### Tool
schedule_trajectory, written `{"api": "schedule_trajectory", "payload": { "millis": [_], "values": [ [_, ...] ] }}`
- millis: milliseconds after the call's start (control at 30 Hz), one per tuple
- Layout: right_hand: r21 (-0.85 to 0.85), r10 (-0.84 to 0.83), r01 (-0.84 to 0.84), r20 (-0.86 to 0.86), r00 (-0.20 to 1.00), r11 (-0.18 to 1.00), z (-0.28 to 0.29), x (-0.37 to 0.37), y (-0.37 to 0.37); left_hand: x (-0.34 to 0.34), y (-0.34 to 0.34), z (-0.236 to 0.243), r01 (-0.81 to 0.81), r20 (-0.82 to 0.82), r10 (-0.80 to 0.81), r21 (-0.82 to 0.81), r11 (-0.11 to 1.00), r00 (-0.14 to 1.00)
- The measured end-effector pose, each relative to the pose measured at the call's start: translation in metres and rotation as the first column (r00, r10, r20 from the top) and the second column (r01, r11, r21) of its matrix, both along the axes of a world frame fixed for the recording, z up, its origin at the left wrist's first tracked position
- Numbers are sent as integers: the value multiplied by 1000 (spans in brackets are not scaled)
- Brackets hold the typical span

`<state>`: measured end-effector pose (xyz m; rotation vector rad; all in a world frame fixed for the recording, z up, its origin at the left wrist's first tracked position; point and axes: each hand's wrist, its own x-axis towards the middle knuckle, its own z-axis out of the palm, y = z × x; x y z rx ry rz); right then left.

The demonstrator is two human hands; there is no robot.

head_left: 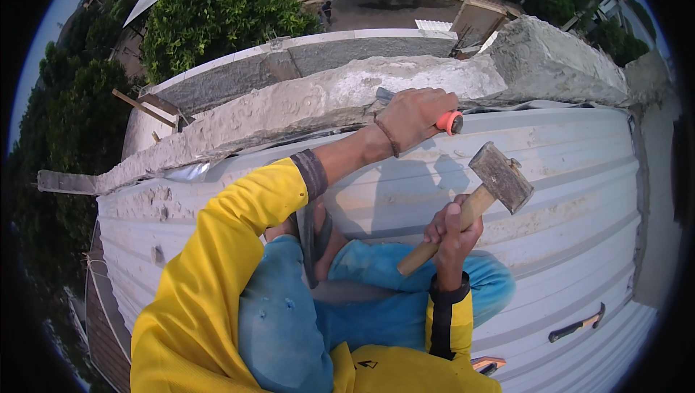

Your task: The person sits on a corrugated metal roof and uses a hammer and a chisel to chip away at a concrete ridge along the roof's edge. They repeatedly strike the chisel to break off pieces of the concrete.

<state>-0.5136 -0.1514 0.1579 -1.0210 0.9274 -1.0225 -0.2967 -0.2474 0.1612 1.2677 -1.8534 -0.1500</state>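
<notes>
Head view: orange-collared chisel [451, 123] is gripped in L hand [414, 116], fingers wrapped round, nr concrete ledge [318, 103]; tip contact can't be told. Hammer [476, 206] is clamped by its wooden handle in R hand [456, 230], head held up over corrugated roof [572, 248]. Black-gripped tool [577, 323] is seen lying lower R.

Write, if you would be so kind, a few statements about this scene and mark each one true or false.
1. The right hand holds a wooden-handled hammer. True.
2. The left hand grips an orange-collared tool. True.
3. The hammer's head touches that tool. False: a gap separates them.
4. The person's sleeves are red. False: they are mainly yellow.
5. Another hand tool lies on the ridged metal roofing. True.
</notes>
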Motion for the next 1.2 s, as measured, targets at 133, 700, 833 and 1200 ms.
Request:
{"api": "schedule_trajectory", "payload": {
  "millis": [133,700,833,1200],
  "values": [
    [-8,-11,11,-2,1000,1000,2,6,-3,-2,-1,-3,-14,-37,12,-50,999,999],
    [-405,-142,234,245,959,884,95,-4,-22,9,6,-8,-25,-139,22,-17,1000,990],
    [-388,-152,272,313,938,880,112,1,-18,6,7,-5,10,-80,-6,54,999,997],
    [114,-139,130,75,987,985,40,4,17,3,11,-21,76,162,-92,102,992,982]
  ]
}}
